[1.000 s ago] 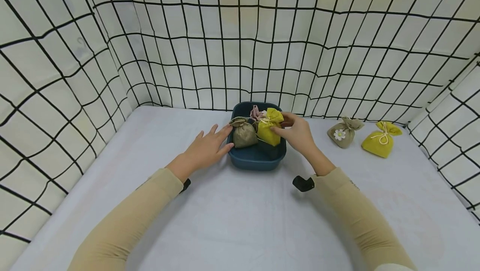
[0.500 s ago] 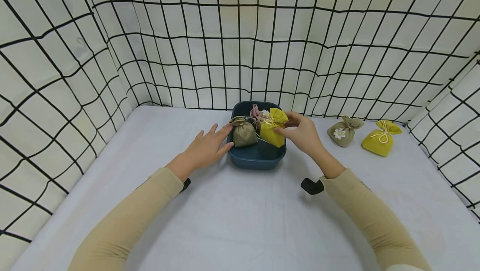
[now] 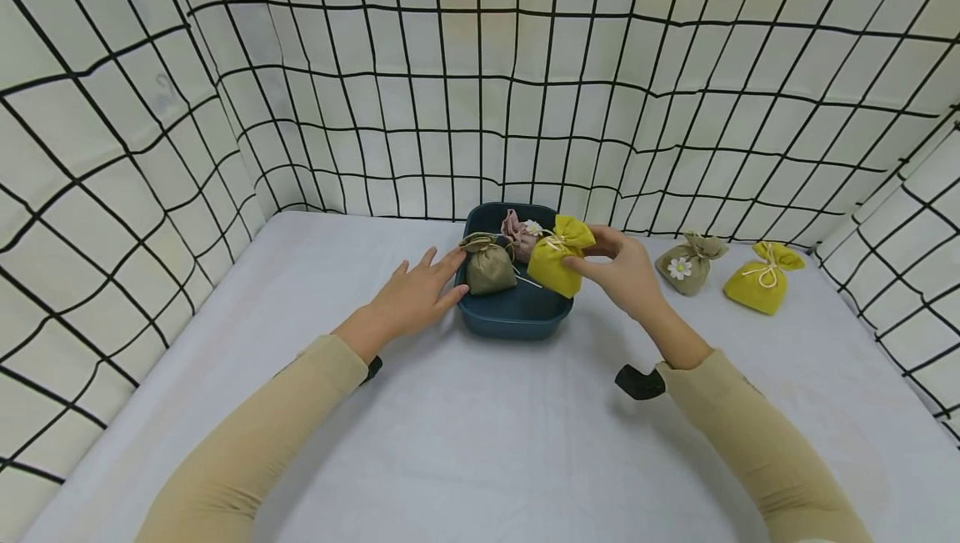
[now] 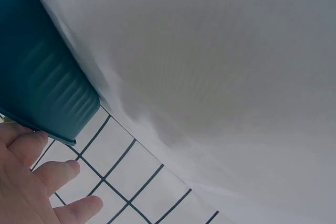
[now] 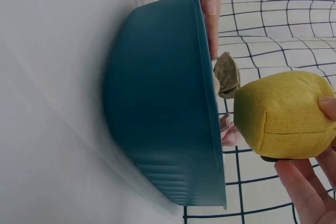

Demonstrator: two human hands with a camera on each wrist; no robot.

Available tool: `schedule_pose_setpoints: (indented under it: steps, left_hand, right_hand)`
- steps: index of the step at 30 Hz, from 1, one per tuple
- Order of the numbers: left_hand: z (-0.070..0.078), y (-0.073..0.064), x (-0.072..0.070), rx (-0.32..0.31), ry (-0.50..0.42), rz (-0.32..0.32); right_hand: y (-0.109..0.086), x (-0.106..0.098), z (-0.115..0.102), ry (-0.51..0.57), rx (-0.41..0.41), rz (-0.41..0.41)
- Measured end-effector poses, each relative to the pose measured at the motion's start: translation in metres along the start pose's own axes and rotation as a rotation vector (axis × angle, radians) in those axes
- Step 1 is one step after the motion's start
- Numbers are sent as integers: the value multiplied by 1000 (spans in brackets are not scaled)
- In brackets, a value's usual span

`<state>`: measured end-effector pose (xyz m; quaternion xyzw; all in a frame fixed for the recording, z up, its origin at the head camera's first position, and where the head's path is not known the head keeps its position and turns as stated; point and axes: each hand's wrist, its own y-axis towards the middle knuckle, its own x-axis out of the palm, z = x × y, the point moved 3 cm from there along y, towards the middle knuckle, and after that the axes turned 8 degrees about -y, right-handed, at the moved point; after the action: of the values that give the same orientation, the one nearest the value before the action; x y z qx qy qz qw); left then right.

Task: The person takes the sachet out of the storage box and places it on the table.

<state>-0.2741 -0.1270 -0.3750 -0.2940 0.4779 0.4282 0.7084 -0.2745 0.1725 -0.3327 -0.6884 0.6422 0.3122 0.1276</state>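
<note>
My right hand [image 3: 618, 272] pinches a yellow drawstring pouch [image 3: 555, 269] between thumb and fingers, above the right rim of a dark blue plastic bin [image 3: 513, 326]. The right wrist view shows the pouch [image 5: 286, 116] raised past the rim, its bottom facing the camera. My left hand [image 3: 416, 297] rests on the bin's left rim, its fingers extended and spread. Within the bin sit an olive-brown pouch [image 3: 489, 269], close to the left fingertips, and a pink pouch [image 3: 517, 234] with a white flower at the back, partly covered by the yellow one.
Right of the bin, a grey-beige pouch [image 3: 686, 266] with a white flower and another yellow pouch [image 3: 761, 280] lie on the white-covered table [image 3: 480, 434]. Black grid netting [image 3: 495, 109] over white sheeting stands along the back and both sides.
My right hand has moved to the right with the yellow pouch, from over the bin's inside to its right rim. My left hand has stayed in place.
</note>
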Motion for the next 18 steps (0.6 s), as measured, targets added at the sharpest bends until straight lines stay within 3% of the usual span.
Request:
schedule_pose_setpoints:
  steps: [18]
  left_hand:
    - [2,0,0,19,94,30]
  right_hand:
    - [-16,-26,7,-25,33,41]
